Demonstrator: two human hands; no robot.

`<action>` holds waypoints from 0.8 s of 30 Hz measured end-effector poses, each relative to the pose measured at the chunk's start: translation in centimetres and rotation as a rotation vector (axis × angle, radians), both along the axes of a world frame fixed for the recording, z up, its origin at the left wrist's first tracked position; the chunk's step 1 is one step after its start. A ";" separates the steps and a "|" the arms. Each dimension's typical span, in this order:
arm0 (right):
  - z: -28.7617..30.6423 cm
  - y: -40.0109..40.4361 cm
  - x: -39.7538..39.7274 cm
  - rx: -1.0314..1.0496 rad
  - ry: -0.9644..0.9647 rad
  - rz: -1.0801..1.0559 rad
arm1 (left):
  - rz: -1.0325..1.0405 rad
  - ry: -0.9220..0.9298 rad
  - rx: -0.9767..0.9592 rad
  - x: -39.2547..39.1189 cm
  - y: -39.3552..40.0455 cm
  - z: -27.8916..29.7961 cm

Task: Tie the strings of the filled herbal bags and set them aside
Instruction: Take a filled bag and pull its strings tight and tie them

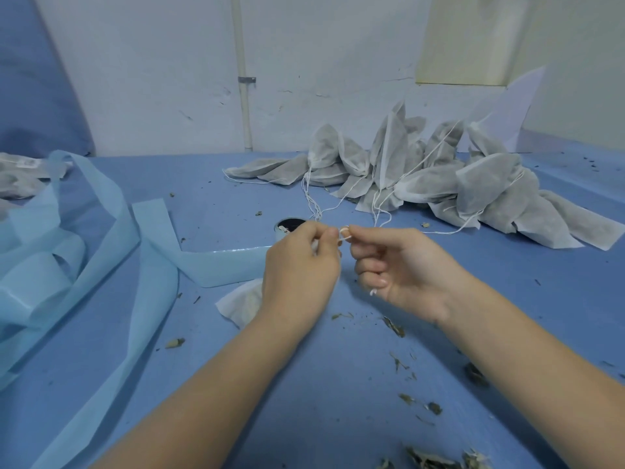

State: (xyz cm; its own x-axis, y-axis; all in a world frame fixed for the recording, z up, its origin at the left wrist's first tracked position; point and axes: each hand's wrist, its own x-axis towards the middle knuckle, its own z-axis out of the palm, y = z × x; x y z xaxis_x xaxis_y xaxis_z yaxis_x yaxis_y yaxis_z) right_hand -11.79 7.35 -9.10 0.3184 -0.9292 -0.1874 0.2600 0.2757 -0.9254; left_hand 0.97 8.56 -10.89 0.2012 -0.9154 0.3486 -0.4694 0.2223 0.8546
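Two hands — left hand (299,265), right hand (402,269) — pinch one string (344,231).

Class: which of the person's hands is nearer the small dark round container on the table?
Left. The left hand sits just in front of the dark container; the right hand is farther right.

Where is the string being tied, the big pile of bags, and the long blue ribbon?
string (344,230), head view, loop between the fingertips
pile of bags (429,184), head view, a front bag
blue ribbon (159,265), head view, flat strip
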 end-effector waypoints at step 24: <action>0.2 1.2 0.2 -0.568 0.450 -0.343 | 0.168 -0.401 -0.530 0.3 0.7 -0.1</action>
